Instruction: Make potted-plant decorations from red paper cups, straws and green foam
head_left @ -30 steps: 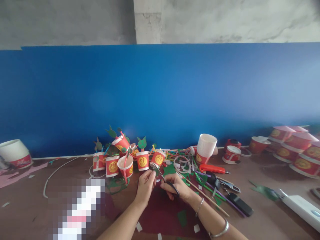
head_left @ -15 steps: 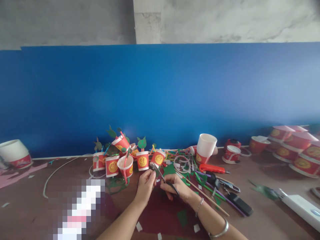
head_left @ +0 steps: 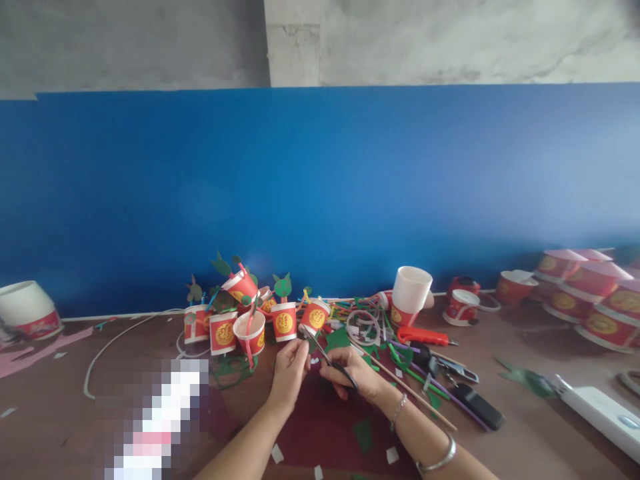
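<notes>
My right hand [head_left: 355, 375] grips a pair of scissors [head_left: 325, 355] by the dark handles, its blades pointing up and left. Beside the blade tips, my left hand [head_left: 290, 375] is closed in a pinch; whatever sits between thumb and finger is too small to make out. Just beyond the hands stand red paper cups [head_left: 285, 323] with yellow emblems, some bearing green paper cat-like heads [head_left: 283, 287]. One red cup [head_left: 315, 315] leans behind the scissors. Green paper [head_left: 337, 339] lies right of the blades, and small white scraps are scattered below.
Behind rises a blue panel [head_left: 320, 193]. To the right are stacked white cups [head_left: 412, 293], an orange cutter [head_left: 424, 336], a wooden stick [head_left: 410, 390], black keys fob [head_left: 480, 405] and a white glue gun-like tool [head_left: 600, 413]. A white cable [head_left: 100, 350] curves at left.
The view has shifted very slightly. Both hands keep nearly the same position, with the scissors still by the left fingertips.
</notes>
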A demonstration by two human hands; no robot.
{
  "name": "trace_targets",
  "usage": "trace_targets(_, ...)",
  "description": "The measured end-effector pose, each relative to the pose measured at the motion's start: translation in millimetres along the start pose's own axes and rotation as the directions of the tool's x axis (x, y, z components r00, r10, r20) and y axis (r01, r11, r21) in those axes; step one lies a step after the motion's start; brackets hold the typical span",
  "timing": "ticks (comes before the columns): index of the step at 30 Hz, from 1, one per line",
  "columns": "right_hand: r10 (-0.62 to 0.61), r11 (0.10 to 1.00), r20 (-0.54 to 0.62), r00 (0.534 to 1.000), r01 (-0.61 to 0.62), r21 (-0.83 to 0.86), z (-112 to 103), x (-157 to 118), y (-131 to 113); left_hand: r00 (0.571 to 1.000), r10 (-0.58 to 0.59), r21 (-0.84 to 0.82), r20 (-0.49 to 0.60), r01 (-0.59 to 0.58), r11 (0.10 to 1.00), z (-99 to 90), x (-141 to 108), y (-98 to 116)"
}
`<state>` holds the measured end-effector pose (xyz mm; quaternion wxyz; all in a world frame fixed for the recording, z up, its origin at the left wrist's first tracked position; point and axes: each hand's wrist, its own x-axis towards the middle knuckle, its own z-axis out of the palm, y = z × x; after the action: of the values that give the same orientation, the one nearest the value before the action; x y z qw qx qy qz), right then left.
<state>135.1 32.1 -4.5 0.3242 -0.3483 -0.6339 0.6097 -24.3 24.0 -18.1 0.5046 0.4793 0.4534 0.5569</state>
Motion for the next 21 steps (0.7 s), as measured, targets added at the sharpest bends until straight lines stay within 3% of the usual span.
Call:
trace_targets(13,0.013,1.000,0.022,1.000,-0.013,0.008,-0.6,-0.5,1.7,0.999,-0.022,0.017,0.042,0.021,1.000,-1.6,1.7,0.5)
trace_targets(21,0.018,1.000,0.004,1.000,-0.018,-0.004,-0.9,0.0,1.7,1.000,-0.017,0.003,0.004,0.017,1.000,-1.0,0.8,-0.9)
